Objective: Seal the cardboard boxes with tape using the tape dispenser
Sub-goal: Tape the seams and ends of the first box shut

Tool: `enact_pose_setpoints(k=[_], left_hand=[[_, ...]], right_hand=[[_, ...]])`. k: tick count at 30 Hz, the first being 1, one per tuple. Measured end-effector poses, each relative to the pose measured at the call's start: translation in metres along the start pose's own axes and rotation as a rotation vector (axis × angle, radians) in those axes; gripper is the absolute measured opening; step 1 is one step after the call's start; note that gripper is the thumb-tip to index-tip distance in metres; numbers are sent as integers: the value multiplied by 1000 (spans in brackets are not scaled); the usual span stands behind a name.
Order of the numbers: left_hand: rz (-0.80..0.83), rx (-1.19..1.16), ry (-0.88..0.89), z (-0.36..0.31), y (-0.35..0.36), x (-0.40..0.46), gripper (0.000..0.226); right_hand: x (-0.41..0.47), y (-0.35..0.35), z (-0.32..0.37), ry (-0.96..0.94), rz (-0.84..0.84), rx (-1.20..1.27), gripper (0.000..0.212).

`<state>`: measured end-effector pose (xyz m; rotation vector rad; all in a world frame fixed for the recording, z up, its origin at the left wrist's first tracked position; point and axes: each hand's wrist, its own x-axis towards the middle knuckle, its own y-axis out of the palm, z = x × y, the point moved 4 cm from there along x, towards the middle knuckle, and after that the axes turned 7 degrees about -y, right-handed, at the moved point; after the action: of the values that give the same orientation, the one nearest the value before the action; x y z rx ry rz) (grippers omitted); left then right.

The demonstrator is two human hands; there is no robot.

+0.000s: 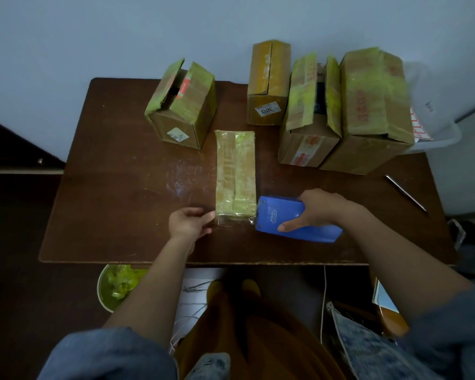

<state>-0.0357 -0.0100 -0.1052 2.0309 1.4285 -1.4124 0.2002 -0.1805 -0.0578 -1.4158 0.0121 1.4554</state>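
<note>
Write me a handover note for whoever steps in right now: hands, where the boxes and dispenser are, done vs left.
Left hand: pinches the free end of the clear tape at the near end of the flat box.
Right hand: grips the blue tape dispenser, just right of that box's near end, tape stretched across to the left hand.
Flat box lies mid-table; this strip is not yet cut.
Left: left rear box and middle right box show open flap gaps. The box labelled 3013 and the far right box look closed; whether their seams are sealed, I cannot tell.
</note>
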Motion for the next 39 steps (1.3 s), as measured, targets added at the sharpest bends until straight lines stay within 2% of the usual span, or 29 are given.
enact_pose_setpoints(k=[3, 4, 6, 7, 9, 10, 13, 15, 20, 26, 29, 33, 36, 39], left_hand=[[-112, 163, 194, 1, 1, -3, 27], [-166, 188, 316, -2, 1, -8, 23], [-302, 293, 686, -18, 0, -24, 17], [-318, 345, 869, -27, 2, -34, 19], [-159, 444, 1113, -43, 16, -50, 25], [-17, 501, 1142, -47, 27, -54, 28], [339, 659, 990, -41, 55, -52, 40], [416, 693, 962, -32, 64, -46, 44], [374, 835, 1064, -27, 66, -39, 48], [288, 1050, 1126, -23, 69, -40, 55], [282, 1057, 1122, -23, 69, -41, 55], [324, 1016, 1081, -24, 70, -40, 55], [339, 993, 1059, -25, 70, -40, 56], [347, 982, 1046, -25, 70, -40, 58]], right_hand=[[1, 1, -1, -3, 7, 38, 85], [0, 1, -1, -4, 14, 48, 89], [1, 1, -1, -10, 31, 73, 102], [1, 2, -1, -13, 37, 85, 107], [2, 2, -2, -22, 47, 100, 108], [2, 2, -2, -26, 49, 103, 104], [2, 2, -5, -30, 52, 107, 87], [0, 1, -8, -35, 64, 124, 80], [-8, -7, -13, -78, 108, 136, 85], [-14, -17, -14, -93, 138, 88, 61], [-16, -22, -14, -101, 141, 88, 70], [-17, -22, -10, -60, 138, 79, 72], [-15, -22, -7, -18, 141, 63, 93], [-15, -26, -3, 23, 168, 38, 77]])
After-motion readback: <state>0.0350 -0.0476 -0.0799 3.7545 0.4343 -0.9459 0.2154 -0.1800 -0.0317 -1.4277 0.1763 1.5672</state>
